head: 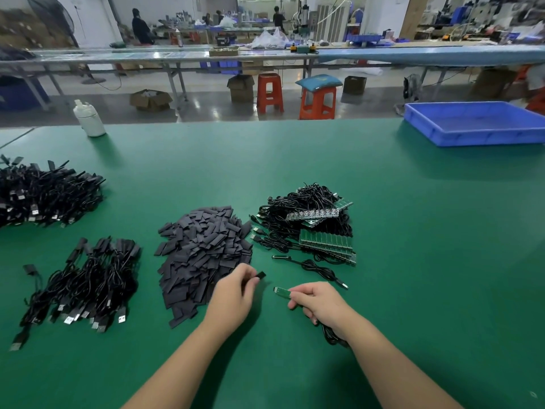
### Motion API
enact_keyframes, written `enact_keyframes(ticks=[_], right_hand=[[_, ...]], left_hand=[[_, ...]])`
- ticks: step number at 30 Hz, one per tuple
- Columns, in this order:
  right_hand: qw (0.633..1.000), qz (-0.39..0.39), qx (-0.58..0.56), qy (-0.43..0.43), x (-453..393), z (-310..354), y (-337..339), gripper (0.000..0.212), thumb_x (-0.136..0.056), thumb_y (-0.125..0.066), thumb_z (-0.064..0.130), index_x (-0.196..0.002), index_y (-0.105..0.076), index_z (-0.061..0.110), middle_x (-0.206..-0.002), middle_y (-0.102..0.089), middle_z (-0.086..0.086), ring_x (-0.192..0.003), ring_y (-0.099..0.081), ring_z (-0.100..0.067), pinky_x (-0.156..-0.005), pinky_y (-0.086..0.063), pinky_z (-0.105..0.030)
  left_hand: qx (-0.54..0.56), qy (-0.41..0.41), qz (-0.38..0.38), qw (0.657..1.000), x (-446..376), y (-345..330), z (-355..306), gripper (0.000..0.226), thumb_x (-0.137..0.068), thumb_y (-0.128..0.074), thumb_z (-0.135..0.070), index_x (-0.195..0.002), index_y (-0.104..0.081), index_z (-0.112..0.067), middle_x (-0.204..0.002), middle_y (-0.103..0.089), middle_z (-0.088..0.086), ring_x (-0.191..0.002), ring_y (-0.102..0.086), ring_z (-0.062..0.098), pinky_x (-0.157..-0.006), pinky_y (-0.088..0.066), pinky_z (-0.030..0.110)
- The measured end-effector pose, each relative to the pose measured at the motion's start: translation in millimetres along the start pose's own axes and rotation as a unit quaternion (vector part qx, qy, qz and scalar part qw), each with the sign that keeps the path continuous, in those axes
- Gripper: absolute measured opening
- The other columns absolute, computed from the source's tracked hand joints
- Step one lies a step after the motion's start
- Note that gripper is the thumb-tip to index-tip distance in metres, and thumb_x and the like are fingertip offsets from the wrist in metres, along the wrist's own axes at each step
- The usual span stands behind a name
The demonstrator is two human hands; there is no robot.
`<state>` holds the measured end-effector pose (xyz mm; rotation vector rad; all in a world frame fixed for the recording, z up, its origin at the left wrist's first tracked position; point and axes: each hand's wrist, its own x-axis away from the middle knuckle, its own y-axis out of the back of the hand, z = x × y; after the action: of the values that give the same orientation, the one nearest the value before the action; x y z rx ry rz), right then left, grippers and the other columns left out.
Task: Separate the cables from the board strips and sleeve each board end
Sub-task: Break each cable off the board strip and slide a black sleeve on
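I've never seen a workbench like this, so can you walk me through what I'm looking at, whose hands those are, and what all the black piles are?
There is one picture, taken by a camera worn on a person's head, looking down at their own two bare hands over a green table. No machine is involved.

The left hand pinches one short black sleeve. The right hand holds a small green board end, its black cable trailing under the wrist.

On the table lie a heap of loose sleeves, a pile of cables still joined to green board strips, and two piles of black cables on the left. A blue tray sits far right, a white bottle far left.
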<state>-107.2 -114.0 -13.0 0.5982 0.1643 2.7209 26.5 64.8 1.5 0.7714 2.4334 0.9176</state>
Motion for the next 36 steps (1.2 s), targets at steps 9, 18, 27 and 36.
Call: enact_keyframes(ticks=[9, 18, 27, 36], right_hand=[[0.999, 0.011, -0.049, -0.008, 1.0, 2.9, 0.0, 0.018, -0.092, -0.065, 0.008, -0.105, -0.075, 0.016, -0.089, -0.077, -0.004, -0.058, -0.057, -0.009, -0.057, -0.052, -0.023], [0.995, 0.012, -0.095, -0.016, 0.8, 4.1, -0.7, 0.021, -0.088, -0.069, -0.002, -0.099, -0.077, 0.014, -0.087, -0.077, -0.007, -0.073, -0.07, -0.01, -0.068, -0.055, -0.02], [0.997, 0.005, -0.074, -0.004, 1.5, -0.9, -3.5, 0.023, -0.09, -0.069, 0.001, -0.096, -0.077, 0.021, -0.088, -0.078, -0.006, -0.085, -0.074, -0.012, -0.076, -0.056, -0.018], [0.999, 0.004, -0.052, -0.002, 2.6, -1.0, -4.0, 0.022, -0.091, -0.069, 0.004, -0.099, -0.077, 0.023, -0.089, -0.078, -0.004, -0.084, -0.073, -0.011, -0.077, -0.056, -0.018]], left_hand=[[0.084, 0.067, 0.099, 0.989, 11.9, -15.9, 8.3, 0.031, -0.091, -0.069, -0.019, -0.122, -0.068, -0.019, -0.09, -0.06, -0.006, -0.065, -0.06, 0.007, -0.073, -0.05, 0.021], [0.193, 0.102, 0.097, 0.971, 16.4, -10.8, 9.3, 0.019, -0.091, -0.068, -0.013, -0.103, -0.075, -0.027, -0.061, -0.066, 0.003, -0.058, -0.059, 0.006, -0.066, -0.045, 0.016], [0.218, 0.097, 0.106, 0.965, 16.2, -11.3, 8.6, 0.019, -0.09, -0.068, -0.01, -0.095, -0.077, -0.026, -0.057, -0.064, 0.004, -0.057, -0.056, 0.013, -0.063, -0.045, 0.023], [0.176, 0.073, 0.097, 0.977, 16.0, -16.5, 9.7, 0.023, -0.088, -0.07, -0.008, -0.103, -0.075, -0.025, -0.067, -0.065, -0.005, -0.054, -0.059, 0.009, -0.067, -0.049, 0.019]])
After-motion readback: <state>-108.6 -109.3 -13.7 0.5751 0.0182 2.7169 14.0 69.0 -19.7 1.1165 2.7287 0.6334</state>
